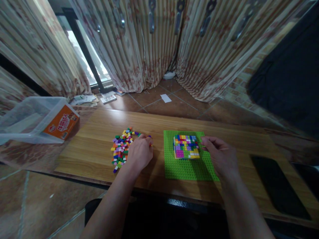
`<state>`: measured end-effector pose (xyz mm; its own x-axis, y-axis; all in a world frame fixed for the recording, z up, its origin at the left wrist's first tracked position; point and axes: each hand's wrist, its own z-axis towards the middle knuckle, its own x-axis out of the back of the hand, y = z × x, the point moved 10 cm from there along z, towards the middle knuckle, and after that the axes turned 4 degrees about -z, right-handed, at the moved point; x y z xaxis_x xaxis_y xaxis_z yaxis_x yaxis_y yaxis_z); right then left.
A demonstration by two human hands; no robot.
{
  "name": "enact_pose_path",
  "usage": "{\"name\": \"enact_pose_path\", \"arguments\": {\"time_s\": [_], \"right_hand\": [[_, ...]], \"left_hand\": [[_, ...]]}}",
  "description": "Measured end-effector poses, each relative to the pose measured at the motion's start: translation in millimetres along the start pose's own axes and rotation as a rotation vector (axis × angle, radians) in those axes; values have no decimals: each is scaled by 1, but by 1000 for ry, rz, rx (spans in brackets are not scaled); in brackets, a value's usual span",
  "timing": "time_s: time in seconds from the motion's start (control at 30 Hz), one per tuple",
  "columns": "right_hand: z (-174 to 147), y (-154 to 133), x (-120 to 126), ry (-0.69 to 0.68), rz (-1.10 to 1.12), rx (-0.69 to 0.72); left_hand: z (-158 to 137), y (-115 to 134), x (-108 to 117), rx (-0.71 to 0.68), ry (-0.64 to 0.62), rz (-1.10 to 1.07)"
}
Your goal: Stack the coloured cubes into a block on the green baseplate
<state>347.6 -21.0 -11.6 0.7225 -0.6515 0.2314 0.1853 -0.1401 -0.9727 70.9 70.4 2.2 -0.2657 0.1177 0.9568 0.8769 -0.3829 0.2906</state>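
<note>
Toy bricks in many colours lie in a loose pile (121,147) on the wooden table. My left hand (141,151) is at the pile's right edge, fingers curled down and closed; whatever they hold is hidden behind the hand. A green studded baseplate (171,171) lies to the right, carrying a block built of multicoloured bricks (186,146). Just right of that block, over the baseplate's edge, my right hand (220,154) has thumb and fingertips pinched together. Anything between them is too small to make out.
A clear plastic bin (32,119) with an orange label stands at the table's left end. A black phone-shaped slab (279,186) lies on the right. Striped curtains (139,49) hang beyond the table, and a dark cloth shape (289,69) fills the upper right.
</note>
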Motion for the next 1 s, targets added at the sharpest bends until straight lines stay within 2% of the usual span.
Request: {"name": "enact_pose_path", "arguments": {"time_s": [0.23, 0.37, 0.47, 0.6, 0.7, 0.8, 0.9, 1.0], "right_hand": [[-1, -4, 0, 14, -10, 22], [-1, -6, 2, 33, -11, 31], [-1, -10, 5, 64, -9, 50], [-7, -19, 1, 62, 13, 98], [-16, -29, -16, -55, 55, 154], [-30, -42, -39, -221, 37, 244], [-44, -51, -57, -334, -41, 310], [-51, -54, -65, -375, -63, 339]], "left_hand": [[1, 2, -4, -33, 38, 37], [2, 8, 0, -57, 65, -29], [4, 10, 6, -45, 99, -190], [4, 22, 8, -92, 102, -577], [2, 38, 5, -152, 86, -843], [0, 50, 0, -175, 74, -1004], [-2, 59, -1, -212, 92, -1089], [-4, 66, 1, -265, 115, -1075]]}}
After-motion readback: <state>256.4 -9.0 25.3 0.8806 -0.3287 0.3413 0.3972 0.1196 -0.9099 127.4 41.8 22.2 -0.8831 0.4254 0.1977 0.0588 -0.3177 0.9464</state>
